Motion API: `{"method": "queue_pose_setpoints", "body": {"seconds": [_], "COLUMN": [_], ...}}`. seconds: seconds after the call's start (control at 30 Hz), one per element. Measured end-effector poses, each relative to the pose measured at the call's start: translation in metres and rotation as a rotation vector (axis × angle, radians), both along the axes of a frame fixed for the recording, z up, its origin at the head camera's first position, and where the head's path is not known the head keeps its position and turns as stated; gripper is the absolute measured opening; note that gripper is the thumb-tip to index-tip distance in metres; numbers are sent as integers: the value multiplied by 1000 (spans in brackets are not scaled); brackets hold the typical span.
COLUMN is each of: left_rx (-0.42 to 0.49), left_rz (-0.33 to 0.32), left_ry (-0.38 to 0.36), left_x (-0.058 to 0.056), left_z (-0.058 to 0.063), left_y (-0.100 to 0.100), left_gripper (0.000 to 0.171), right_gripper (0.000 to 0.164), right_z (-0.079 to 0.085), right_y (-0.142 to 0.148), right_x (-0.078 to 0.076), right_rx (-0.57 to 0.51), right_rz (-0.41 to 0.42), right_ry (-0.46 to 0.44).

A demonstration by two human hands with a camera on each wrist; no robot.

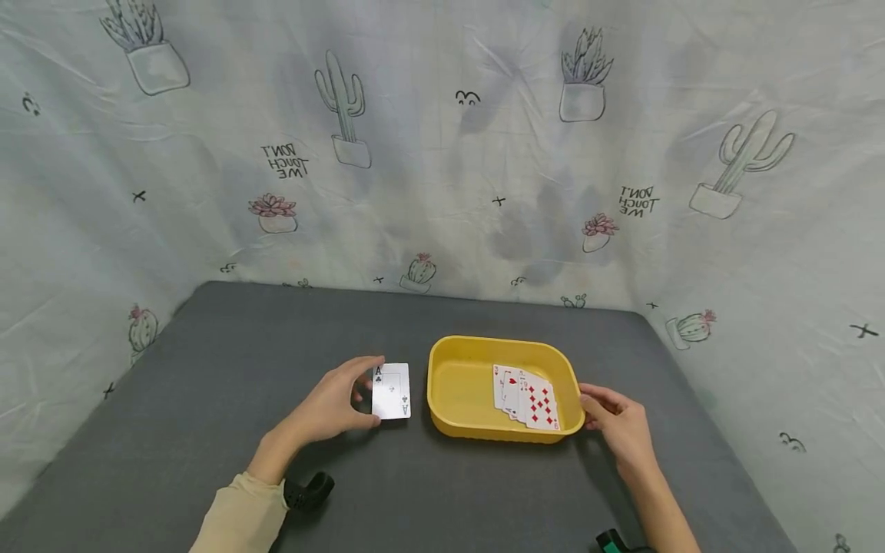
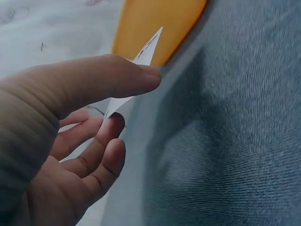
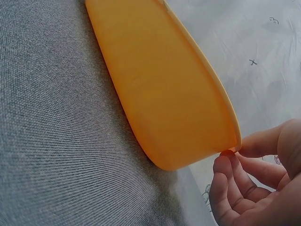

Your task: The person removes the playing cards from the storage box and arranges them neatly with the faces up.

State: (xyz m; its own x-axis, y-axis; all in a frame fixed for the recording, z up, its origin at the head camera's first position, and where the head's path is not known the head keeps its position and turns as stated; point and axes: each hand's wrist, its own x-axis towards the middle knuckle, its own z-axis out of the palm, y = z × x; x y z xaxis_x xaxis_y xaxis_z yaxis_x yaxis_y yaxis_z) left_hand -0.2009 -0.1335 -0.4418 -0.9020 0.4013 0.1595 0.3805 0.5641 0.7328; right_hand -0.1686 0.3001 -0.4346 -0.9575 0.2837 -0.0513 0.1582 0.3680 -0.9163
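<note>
On the left, the left hand (image 1: 335,403) pinches an ace card (image 1: 391,392) by its edges between thumb and fingers, just left of the yellow tray (image 1: 459,384). Squeezed too hard, the card could buckle and spring loose. Several fanned cards (image 1: 539,403) lie inside the tray; at its right end the right hand (image 1: 618,426) pinches the rim, and a tug there might slide them. The head view shows the ace's face; the left wrist view, its sharp bend.
</note>
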Motion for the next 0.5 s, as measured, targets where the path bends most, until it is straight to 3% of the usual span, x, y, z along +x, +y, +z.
{"method": "queue_pose_setpoints", "body": {"seconds": [0.17, 0.5], "left_rx": [-34, -144], "left_rz": [3, 17], "left_ry": [-61, -63], "left_x": [-10, -26], "left_z": [-11, -12], "left_y": [1, 6], "left_gripper": [88, 90], "right_gripper": [30, 30], "right_z": [-4, -3], "right_y": [1, -1], "right_x": [-1, -1], "right_rx": [-6, -7], "right_rz": [1, -5], "right_ry": [7, 11]}}
